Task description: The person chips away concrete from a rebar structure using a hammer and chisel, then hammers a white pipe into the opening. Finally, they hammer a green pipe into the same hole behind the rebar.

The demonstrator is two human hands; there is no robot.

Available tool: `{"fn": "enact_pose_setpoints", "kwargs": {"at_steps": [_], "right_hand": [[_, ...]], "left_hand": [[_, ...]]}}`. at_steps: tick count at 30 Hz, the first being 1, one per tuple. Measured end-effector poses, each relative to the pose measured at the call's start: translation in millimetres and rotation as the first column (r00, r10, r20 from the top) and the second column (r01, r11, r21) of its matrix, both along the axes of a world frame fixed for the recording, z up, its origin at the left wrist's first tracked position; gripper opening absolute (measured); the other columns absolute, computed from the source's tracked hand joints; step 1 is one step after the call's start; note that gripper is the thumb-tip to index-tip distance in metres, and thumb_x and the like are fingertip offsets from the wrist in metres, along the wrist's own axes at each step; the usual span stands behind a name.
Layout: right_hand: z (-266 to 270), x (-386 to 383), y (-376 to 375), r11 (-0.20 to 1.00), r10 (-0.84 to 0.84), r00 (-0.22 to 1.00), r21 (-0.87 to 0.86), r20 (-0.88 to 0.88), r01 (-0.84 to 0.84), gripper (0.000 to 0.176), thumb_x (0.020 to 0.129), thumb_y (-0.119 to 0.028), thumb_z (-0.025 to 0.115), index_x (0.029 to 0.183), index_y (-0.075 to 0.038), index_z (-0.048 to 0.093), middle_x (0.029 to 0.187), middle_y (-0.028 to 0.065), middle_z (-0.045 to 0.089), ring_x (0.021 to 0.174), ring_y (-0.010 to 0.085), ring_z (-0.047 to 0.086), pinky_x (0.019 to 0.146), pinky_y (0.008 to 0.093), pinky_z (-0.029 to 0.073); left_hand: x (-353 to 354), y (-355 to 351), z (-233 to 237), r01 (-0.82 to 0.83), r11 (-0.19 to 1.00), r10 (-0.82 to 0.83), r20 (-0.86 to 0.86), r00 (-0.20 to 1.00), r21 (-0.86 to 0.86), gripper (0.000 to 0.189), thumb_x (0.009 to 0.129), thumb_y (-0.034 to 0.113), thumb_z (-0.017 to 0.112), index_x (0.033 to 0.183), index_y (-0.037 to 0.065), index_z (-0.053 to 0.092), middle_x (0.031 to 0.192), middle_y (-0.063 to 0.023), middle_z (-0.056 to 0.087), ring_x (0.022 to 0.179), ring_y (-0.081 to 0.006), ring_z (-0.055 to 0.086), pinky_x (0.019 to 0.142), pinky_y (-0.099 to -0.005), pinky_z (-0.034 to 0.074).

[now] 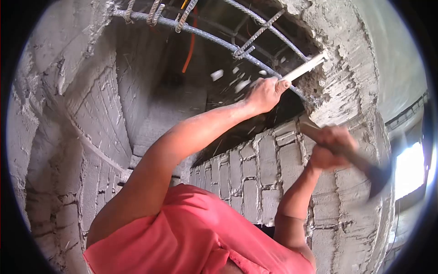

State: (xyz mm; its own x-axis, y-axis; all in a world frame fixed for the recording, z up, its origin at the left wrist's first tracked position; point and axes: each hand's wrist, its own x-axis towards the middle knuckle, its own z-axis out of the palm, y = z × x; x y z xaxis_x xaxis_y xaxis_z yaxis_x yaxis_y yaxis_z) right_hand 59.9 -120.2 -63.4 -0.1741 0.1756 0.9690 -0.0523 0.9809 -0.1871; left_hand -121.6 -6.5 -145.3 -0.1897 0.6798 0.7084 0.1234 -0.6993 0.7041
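My left hand (pixel 267 95) is wrapped around a pale, dust-coated chisel (pixel 303 68), its far end at the broken concrete edge (pixel 335 68) of an opening. In my right hand (pixel 335 146) is a hammer by its wooden handle (pixel 358 160); the dark hammer head (pixel 379 179) is blurred, low at the right and apart from the chisel. White chips (pixel 242 85) hang in the air just left of my left hand. Close by the left hand, a ribbed steel bar (pixel 214 41) runs across the opening.
More crossed rebar (pixel 260 32) spans the top of the dark opening. An orange-red tube (pixel 189 55) hangs inside it. Below stands a rough mortared brick wall (pixel 248 182); rough grey concrete (pixel 41 105) lies left. A bright window (pixel 409 171) shows at the far right.
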Motion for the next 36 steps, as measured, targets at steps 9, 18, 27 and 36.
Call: {"fn": "enact_pose_setpoints", "kwargs": {"at_steps": [9, 18, 27, 36], "right_hand": [[-26.9, 18.7, 42.7, 0.655, -0.67, 0.638, -0.102, 0.381, 0.749, 0.05, 0.1, -0.054, 0.037, 0.086, -0.008, 0.051, 0.067, 0.0016, 0.048, 0.055, 0.0171, 0.047, 0.051, 0.0325, 0.042], [-8.6, -7.9, 44.6, 0.669, -0.6, 0.666, -0.18, 0.442, 0.722, 0.049, 0.103, -0.04, 0.045, 0.066, -0.009, 0.044, 0.054, 0.0043, 0.045, 0.049, 0.0149, 0.043, 0.048, 0.0306, 0.039], [-4.4, -26.7, -26.2, 0.954, -0.246, 0.969, 0.187, 0.028, 0.236, 0.053, 0.094, -0.059, 0.052, 0.077, -0.008, 0.048, 0.064, 0.0075, 0.051, 0.056, 0.0173, 0.051, 0.053, 0.0334, 0.043], [-17.5, -27.1, 7.9, 0.979, -0.189, 0.981, -0.08, -0.035, 0.186, 0.055, 0.099, -0.058, 0.042, 0.081, -0.007, 0.053, 0.059, 0.0028, 0.044, 0.052, 0.0161, 0.048, 0.048, 0.0305, 0.041]], "left_hand": [[-3.6, 24.5, -3.5, -0.025, 0.992, 0.029, -0.037, 0.999, 0.123, 0.065, 0.1, 0.059, 0.041, 0.087, 0.0, 0.065, 0.076, -0.0268, 0.061, 0.084, -0.0507, 0.06, 0.064, -0.0517, 0.047], [-6.1, 9.2, -1.1, -0.022, 0.999, 0.025, -0.049, 0.998, 0.05, 0.068, 0.1, 0.061, 0.038, 0.084, 0.0, 0.063, 0.074, -0.0262, 0.061, 0.082, -0.0496, 0.061, 0.063, -0.0509, 0.049], [-9.1, 8.6, -0.9, -0.014, 0.999, 0.011, -0.06, 0.998, -0.042, 0.067, 0.099, 0.061, 0.04, 0.083, -0.001, 0.062, 0.074, -0.0271, 0.061, 0.081, -0.0501, 0.061, 0.064, -0.0527, 0.048], [-12.2, 5.7, 2.0, -0.039, 0.997, 0.035, -0.053, 0.998, -0.066, 0.064, 0.098, 0.058, 0.047, 0.081, -0.002, 0.062, 0.072, -0.0277, 0.06, 0.078, -0.0492, 0.062, 0.063, -0.0523, 0.048]]}}
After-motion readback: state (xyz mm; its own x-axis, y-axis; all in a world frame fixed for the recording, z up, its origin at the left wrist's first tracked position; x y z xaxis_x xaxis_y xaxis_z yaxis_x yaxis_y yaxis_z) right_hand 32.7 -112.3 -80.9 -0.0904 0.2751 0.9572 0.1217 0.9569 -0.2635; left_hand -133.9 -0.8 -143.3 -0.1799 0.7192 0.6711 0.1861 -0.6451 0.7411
